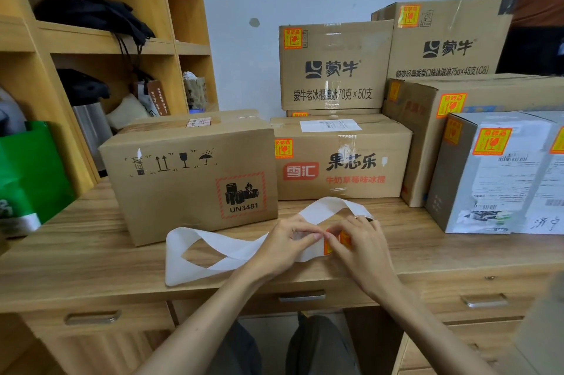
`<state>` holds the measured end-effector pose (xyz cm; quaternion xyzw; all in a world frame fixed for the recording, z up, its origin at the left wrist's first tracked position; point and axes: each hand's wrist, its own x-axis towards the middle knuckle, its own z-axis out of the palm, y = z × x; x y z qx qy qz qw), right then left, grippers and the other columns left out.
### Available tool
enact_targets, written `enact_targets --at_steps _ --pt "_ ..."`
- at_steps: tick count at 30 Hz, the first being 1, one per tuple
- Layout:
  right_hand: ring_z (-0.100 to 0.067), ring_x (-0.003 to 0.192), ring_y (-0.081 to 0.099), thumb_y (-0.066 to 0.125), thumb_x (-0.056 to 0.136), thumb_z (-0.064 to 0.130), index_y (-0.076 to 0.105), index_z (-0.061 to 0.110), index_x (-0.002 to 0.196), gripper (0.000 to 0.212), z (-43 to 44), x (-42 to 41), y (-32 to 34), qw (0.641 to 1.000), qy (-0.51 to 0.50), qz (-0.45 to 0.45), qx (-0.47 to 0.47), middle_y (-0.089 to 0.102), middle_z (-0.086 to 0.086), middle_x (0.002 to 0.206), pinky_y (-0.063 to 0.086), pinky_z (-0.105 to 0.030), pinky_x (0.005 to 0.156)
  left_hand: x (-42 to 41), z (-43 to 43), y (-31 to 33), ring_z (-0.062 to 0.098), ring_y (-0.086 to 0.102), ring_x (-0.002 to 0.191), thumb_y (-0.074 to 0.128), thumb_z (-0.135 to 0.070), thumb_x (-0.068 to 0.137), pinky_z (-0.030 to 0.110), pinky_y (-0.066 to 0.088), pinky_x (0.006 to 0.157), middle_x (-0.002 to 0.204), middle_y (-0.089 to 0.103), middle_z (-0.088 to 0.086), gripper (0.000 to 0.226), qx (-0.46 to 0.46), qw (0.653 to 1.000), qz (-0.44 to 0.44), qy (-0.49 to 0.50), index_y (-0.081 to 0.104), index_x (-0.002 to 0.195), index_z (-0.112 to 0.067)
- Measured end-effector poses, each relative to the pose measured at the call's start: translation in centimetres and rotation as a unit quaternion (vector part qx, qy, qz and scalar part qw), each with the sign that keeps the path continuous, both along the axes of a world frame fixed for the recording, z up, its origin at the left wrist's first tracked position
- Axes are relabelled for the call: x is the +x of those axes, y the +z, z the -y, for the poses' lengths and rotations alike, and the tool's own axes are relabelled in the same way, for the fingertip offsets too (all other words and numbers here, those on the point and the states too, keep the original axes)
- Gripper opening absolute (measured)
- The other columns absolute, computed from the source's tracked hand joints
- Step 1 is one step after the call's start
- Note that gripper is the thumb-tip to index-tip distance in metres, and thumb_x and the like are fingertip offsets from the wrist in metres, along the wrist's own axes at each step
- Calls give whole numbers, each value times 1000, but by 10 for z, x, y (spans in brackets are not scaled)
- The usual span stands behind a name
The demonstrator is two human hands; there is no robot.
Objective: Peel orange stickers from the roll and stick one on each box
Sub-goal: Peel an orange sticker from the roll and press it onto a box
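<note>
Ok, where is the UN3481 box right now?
In the head view the UN3481 box stands on the desk, left of centre, beside the red-logo box on its right and just behind the loose white backing strip.

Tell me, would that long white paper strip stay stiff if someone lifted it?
Probably floppy: the white backing strip already loops and twists on the desk. Likely very light, since one loop arches up unsupported.
</note>
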<state>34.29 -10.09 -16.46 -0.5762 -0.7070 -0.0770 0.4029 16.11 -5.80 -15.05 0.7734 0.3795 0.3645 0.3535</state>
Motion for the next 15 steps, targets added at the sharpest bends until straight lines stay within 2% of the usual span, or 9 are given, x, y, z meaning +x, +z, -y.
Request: enact_targets --at_steps 8,12,15 --pt "-6 84 53 66 90 41 66 30 82 14 1 1 1 1000 11 2 -5 62 19 83 38 -33 79 0 -3 -3 8 60 99 67 -24 97 34 48 95 98 67 -6 17 2 1000 -2 -5 79 108 -28" --pt "-7 85 53 68 90 37 66 28 81 12 0 2 2 1000 13 7 -15 63 18 83 38 -34 80 -1 -1 -2 11 58 98 68 -25 96 35 46 94 98 65 0 18 -4 1000 5 -11 79 104 -38" --pt "-7 86 53 67 91 36 66 29 82 12 1 2 2 1000 21 13 -16 62 19 83 38 -33 81 0 -1 -3 12 59 98 68 -27 96 37 47 93 97 65 -2 17 -2 1000 5 -8 79 105 -36"
